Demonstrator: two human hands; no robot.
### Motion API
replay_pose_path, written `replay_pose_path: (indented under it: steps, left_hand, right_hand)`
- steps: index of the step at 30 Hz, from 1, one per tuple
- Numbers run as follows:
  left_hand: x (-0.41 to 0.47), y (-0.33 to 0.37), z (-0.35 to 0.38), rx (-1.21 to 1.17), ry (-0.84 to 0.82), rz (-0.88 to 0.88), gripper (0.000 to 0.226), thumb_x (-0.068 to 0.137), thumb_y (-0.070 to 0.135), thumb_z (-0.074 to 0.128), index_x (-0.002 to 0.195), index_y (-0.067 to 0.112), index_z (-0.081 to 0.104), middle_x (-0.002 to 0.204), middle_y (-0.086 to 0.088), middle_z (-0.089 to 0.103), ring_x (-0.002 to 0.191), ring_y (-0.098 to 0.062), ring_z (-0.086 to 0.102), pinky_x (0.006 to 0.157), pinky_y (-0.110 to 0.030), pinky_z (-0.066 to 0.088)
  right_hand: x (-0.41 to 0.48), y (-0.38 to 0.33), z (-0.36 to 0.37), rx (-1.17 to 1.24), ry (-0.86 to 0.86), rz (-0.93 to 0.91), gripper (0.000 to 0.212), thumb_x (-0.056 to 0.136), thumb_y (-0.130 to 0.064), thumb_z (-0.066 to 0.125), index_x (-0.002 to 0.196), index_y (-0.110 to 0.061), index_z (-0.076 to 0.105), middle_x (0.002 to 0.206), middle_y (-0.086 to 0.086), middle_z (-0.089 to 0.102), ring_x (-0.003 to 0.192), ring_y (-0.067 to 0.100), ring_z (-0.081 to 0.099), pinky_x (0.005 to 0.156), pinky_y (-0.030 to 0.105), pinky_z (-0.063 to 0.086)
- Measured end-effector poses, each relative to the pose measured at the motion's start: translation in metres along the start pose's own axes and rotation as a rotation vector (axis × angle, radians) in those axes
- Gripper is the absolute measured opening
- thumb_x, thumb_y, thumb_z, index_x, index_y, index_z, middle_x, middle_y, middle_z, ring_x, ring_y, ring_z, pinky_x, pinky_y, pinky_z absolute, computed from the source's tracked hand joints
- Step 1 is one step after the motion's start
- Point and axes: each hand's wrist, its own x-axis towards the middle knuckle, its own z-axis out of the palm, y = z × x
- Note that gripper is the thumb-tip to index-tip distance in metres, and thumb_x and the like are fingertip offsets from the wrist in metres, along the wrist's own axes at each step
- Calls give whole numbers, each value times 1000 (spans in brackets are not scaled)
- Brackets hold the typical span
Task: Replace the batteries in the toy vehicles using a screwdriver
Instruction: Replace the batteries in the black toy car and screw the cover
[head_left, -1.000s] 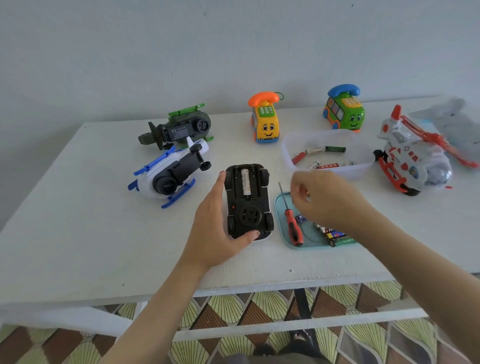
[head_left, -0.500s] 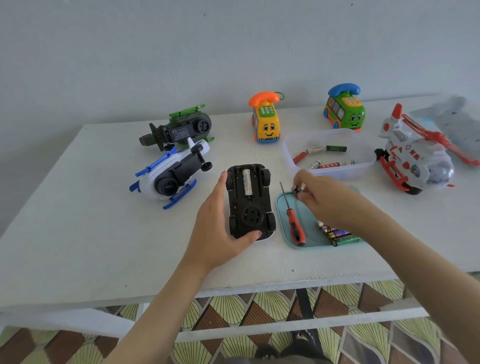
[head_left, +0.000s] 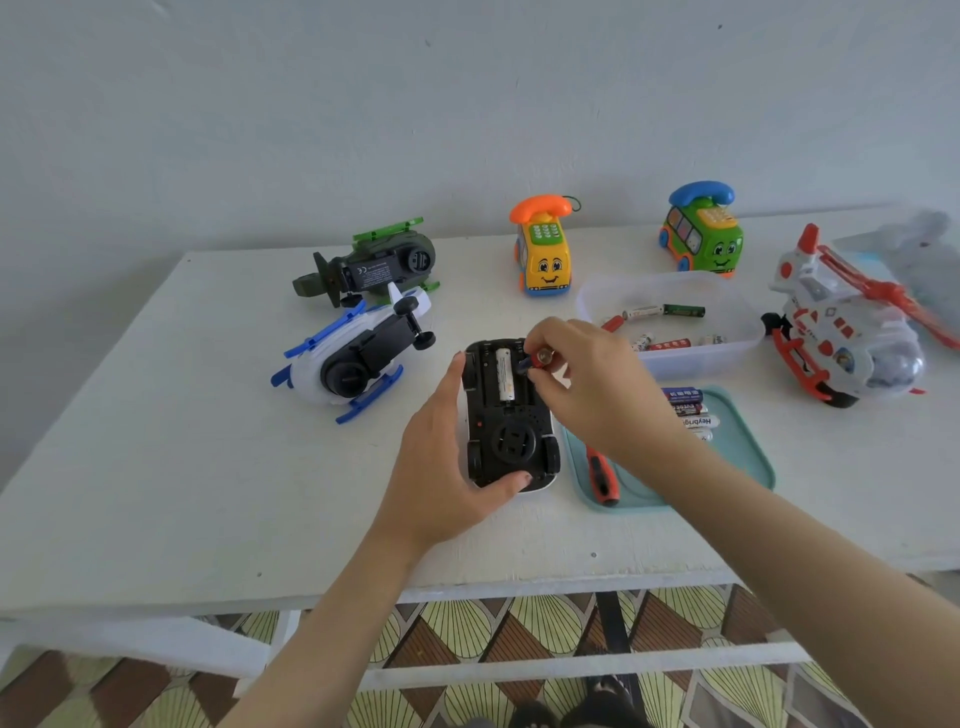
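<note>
An upturned toy car (head_left: 506, 426) with a black underside lies mid-table, its battery bay uncovered with one white battery (head_left: 504, 375) inside. My left hand (head_left: 441, 467) grips the car, fingers along its left side and thumb at its near end. My right hand (head_left: 587, 384) pinches a dark battery (head_left: 531, 360) over the bay's right slot. A red-handled screwdriver (head_left: 601, 475) lies on the teal tray (head_left: 748, 457), partly under my right wrist, beside several fresh batteries (head_left: 691, 413).
A clear tub (head_left: 727, 353) holds several batteries behind the tray. A blue-white helicopter (head_left: 353, 358) and a green one (head_left: 374, 267) lie left. A yellow phone car (head_left: 543, 249), a green phone car (head_left: 701, 228) and a red-white helicopter (head_left: 841, 322) stand behind and right.
My right hand has moved left from above the teal tray to over the car's battery bay, carrying a battery. My left hand stays on the car.
</note>
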Motion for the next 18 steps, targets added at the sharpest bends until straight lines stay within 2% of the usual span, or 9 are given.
replay_pose_path:
  steps: [2, 4, 7, 11, 15, 18]
  left_hand:
    - [0, -1, 0, -3, 3, -1, 114, 66, 52, 73, 154, 21, 8, 151, 11, 32, 137, -1, 31, 109, -11, 21]
    - [1, -1, -1, -4, 5, 5, 114, 67, 53, 74, 154, 22, 8, 150, 13, 32, 136, 3, 30, 107, -7, 20]
    - [2, -1, -2, 5, 2, 16, 114, 68, 55, 75, 154, 20, 9, 147, 16, 32, 133, 4, 31, 106, -7, 22]
    - [2, 0, -3, 11, 6, 26, 114, 67, 56, 74, 154, 19, 9, 148, 15, 32, 133, 2, 33, 106, -9, 24]
    - [2, -2, -2, 2, 9, 34, 115, 66, 52, 75, 154, 17, 10, 146, 29, 24, 133, 11, 27, 105, -6, 21]
    - [2, -3, -2, 3, 13, 30, 116, 65, 52, 76, 154, 20, 8, 145, 32, 21, 134, 11, 26, 106, -6, 20]
  right_hand:
    - [-2, 2, 7, -86, 33, -128, 12, 82, 2, 62, 93, -1, 64, 80, 11, 63, 70, 28, 57, 60, 44, 53]
    - [-5, 7, 13, -158, 30, -248, 16, 76, 6, 68, 91, 1, 68, 82, 15, 66, 68, 31, 60, 56, 42, 54]
    - [-11, 13, 21, -229, 52, -339, 16, 81, -3, 64, 97, -1, 71, 89, 13, 69, 70, 30, 60, 59, 41, 54]
    - [-19, 15, 24, -270, 138, -354, 26, 91, -18, 53, 105, -7, 72, 98, 5, 71, 76, 27, 61, 67, 39, 52]
    - [-23, 21, 22, -234, 176, -332, 24, 88, -23, 58, 104, -14, 75, 101, -2, 73, 77, 24, 61, 71, 34, 48]
    - [-26, 24, 23, -109, 193, -240, 24, 85, -31, 61, 99, -18, 76, 100, -6, 74, 79, 21, 60, 74, 34, 47]
